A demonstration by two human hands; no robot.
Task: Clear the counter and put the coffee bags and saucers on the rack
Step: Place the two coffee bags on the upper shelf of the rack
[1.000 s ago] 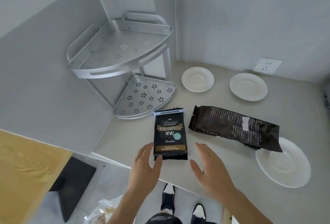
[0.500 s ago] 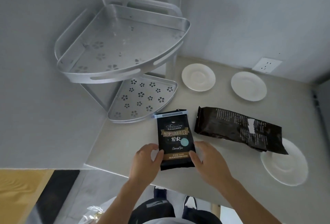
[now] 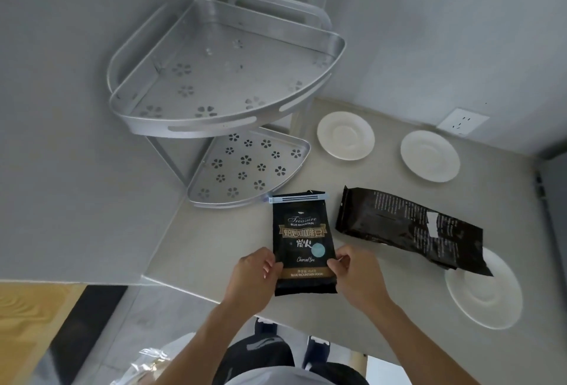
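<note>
Hands reach forward from below: left hand [image 3: 256, 277] and right hand [image 3: 356, 277] have fingers [image 3: 333, 263] clamped on opposite edges of the Blue Mountain coffee bag [image 3: 302, 240], near the surface [image 3: 214, 246] front edge, before the rack [image 3: 227, 78].

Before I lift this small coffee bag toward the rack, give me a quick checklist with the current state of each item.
1. Grip: left hand and right hand pinch the lower side edges of the small coffee bag: ok.
2. Bag closure: blue clip sits across the top: ok.
3. Top shelf holds nothing: ok.
4. Bottom shelf holds nothing: ok.
5. Path: the bag's top lies close to the bottom shelf's front rim, so lift before moving forward: cannot tell clearance.
6. Remaining clutter: large coffee bag overlaps the near saucer; two saucers on the counter: not ok.
</note>
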